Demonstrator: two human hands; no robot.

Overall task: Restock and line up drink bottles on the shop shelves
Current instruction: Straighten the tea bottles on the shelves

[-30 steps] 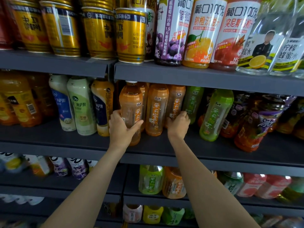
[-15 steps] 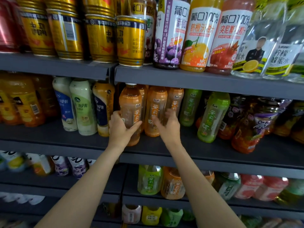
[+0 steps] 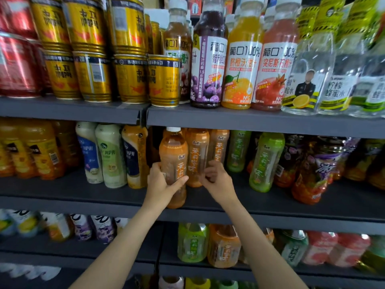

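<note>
Three orange tea bottles are stood in a row on the middle shelf [image 3: 270, 203]. The front orange bottle [image 3: 174, 163], full of brown tea, is gripped by the left hand [image 3: 161, 182]. The second orange bottle [image 3: 196, 157] is touched by the curled fingers of the right hand [image 3: 216, 178].

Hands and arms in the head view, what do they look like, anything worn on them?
Both forearms are bare as far as the frame shows: no sleeves. The left hand and right hand wear no gloves, and no watch, bracelet or rings show. The fingers are uncovered.
</note>
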